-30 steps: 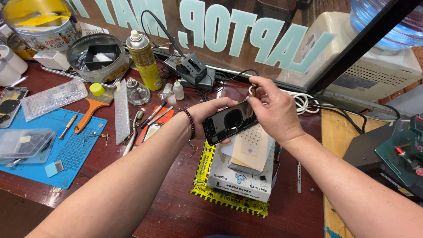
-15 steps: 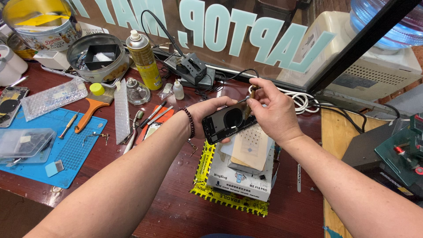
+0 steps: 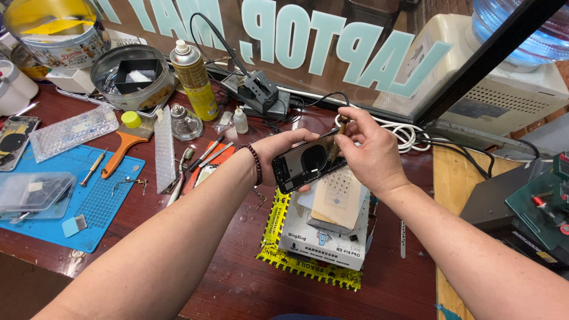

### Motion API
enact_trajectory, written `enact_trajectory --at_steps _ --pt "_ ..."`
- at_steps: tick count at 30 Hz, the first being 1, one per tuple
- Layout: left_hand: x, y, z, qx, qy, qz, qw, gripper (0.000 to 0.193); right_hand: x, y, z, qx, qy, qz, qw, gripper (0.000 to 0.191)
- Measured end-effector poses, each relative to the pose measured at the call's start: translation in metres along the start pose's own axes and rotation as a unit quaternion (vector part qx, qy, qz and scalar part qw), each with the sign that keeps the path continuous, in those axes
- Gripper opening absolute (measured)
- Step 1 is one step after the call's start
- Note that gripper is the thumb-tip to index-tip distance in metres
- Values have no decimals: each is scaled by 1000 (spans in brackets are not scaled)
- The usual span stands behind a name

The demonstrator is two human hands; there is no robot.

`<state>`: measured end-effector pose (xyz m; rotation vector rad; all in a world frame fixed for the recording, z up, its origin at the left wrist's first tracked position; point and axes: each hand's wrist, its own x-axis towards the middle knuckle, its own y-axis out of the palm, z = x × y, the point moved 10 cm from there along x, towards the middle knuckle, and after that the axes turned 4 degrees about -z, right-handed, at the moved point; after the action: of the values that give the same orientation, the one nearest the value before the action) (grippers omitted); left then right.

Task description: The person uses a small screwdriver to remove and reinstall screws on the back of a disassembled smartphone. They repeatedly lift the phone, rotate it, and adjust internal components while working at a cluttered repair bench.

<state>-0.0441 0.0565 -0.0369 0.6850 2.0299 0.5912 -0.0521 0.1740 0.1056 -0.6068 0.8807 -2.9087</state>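
Left hand: the left hand [image 3: 283, 149] was closed around the near end of a dark phone body [image 3: 306, 161], with the thumb on its upper edge, and held it up above the table.
Right hand: the right hand [image 3: 366, 153] was pinched narrow on a thin brown tool [image 3: 338, 141], and the tip of this tool touched the upper edge of the phone body.
Phone body: it was tilted, between both hands, with a round dark part in its middle.
Under the hands: a white box [image 3: 325, 237] stood on a yellow mat [image 3: 296, 261], and a beige pad [image 3: 336, 198] lay on top of the box.
Surface: a dark red wooden table [image 3: 237, 278], crowded with small things.
Left of the left hand: a blue mat [image 3: 101, 204], a brush with an orange handle [image 3: 121, 148], a yellow spray can [image 3: 194, 80] and a round tin [image 3: 127, 77].
Behind the hands: a shop window [image 3: 332, 41] with big pale letters, seen from the inside, and a coiled white cable [image 3: 406, 135] just beside the right hand.
Right of the right hand: a lighter wooden board [image 3: 447, 189] and a dark machine [image 3: 521, 207].
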Motion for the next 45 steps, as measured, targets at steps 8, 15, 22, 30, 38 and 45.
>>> enact_trajectory --at_steps 8,15,22,30,38,45 --pt "0 0 0 -6 0 5 1000 37 1 1 -2 13 10 3 1000 44" --pt "-2 -1 -1 3 5 -14 1000 37 1 3 0 6 9 14 1000 43" --pt "-2 1 0 3 10 -4 1000 37 2 5 5 -5 -21 22 1000 46" --pt "0 -4 0 5 9 -15 1000 36 2 9 22 -71 -80 55 993 50" --pt "-1 -5 0 9 4 -25 1000 38 2 13 20 -98 -79 81 989 55" --pt "-2 -7 -1 19 8 -46 999 36 1 12 12 -103 -19 81 991 57"
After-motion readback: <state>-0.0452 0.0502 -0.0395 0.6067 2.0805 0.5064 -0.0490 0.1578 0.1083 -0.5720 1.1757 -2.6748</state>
